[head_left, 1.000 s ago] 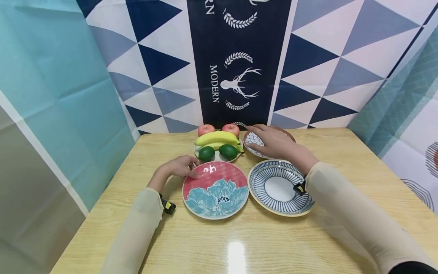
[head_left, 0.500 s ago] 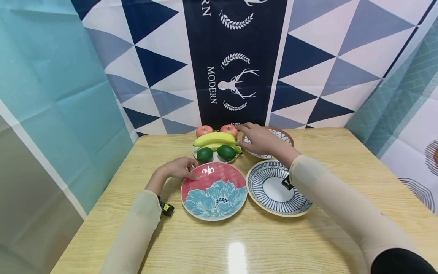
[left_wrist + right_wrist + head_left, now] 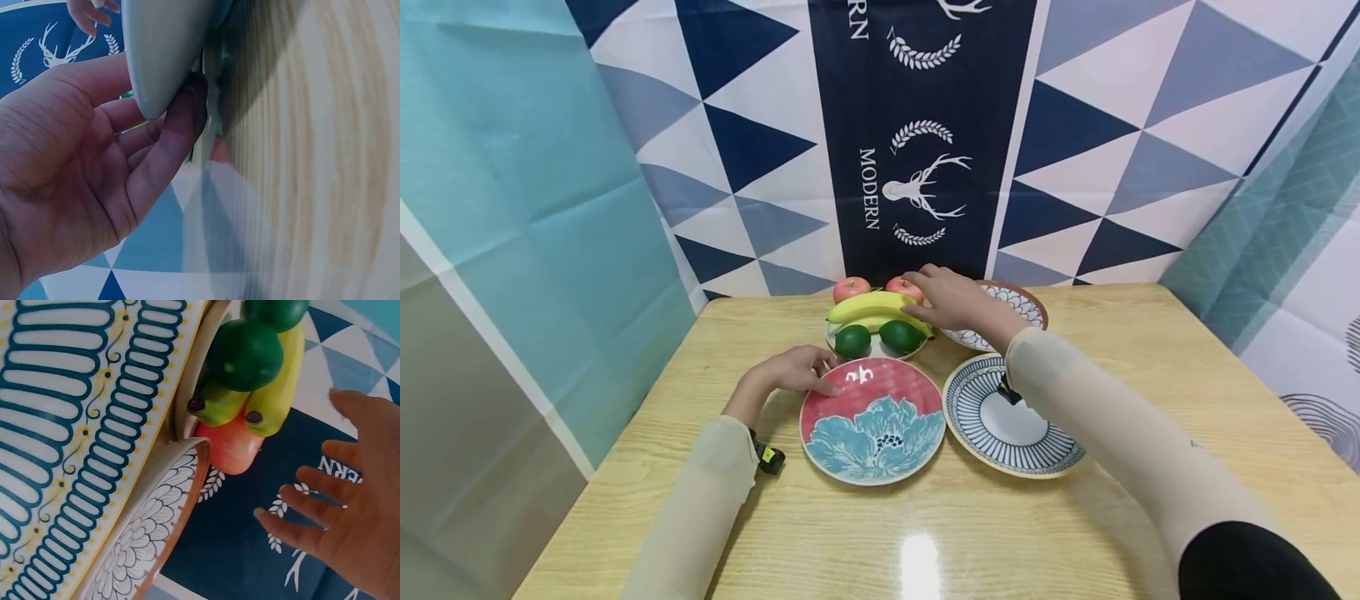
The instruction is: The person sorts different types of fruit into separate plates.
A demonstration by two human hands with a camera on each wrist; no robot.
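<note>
Left grip point(image 3: 792, 368) pinches red plate point(image 3: 872, 423) — fingers point(image 3: 164, 149) beneath, wrist view reveals — right grip point(image 3: 372, 501) spread.

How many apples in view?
2: left apple and right apple, both behind the bananas, the right one partly covered by the right hand. Others could be hidden.

The sleeved left forearm point(image 3: 700, 500) slants forward and inward to the left hand point(image 3: 792, 368), which is bent in a pinching grip, thumb point(image 3: 103, 76) opposite the curled fingers point(image 3: 156, 164). The sleeved right forearm point(image 3: 1120, 417) angles inward more steeply, carrying the right hand point(image 3: 955, 298) farther forward than the left. Its back is turned up, fingers point(image 3: 297, 532) extended and spread, the two hands apart
</note>
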